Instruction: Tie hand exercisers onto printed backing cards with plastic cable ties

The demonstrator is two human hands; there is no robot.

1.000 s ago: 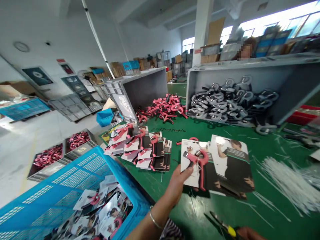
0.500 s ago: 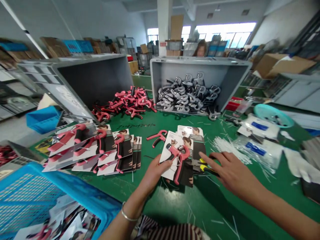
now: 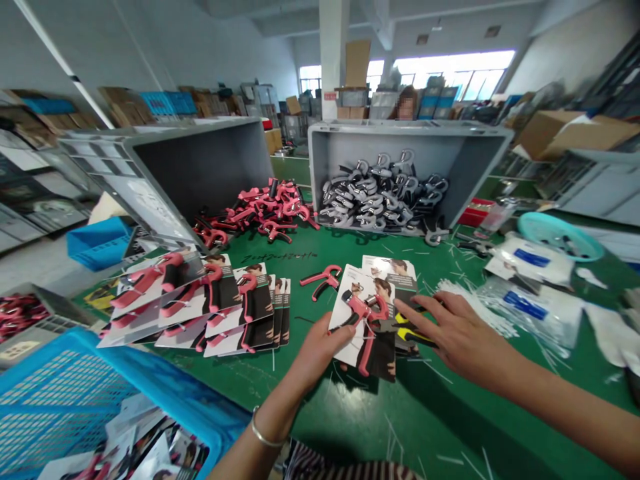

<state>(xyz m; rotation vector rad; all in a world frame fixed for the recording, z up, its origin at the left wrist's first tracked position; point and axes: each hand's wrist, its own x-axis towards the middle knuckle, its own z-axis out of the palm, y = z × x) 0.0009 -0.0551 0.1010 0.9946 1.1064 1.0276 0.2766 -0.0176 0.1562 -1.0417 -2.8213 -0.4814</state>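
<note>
Left fingers (image 3: 345, 335) clamp a printed card (image 3: 381, 345), thumb in front, apparently steadying the pink hand grip (image 3: 361, 310) attached to its face. Right fingers (image 3: 419, 321), just beside it, close around yellow-handled cutters (image 3: 413, 335), blades hard to make out; left fingertips hide beneath.

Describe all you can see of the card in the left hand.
The card looks like stiff paperboard, white at left, dark at right, printed with a person. A pink and black tool lies on its front. The left hand holds its lower left edge, thumb in front, tilted over the green table. It overlaps another card.
</note>
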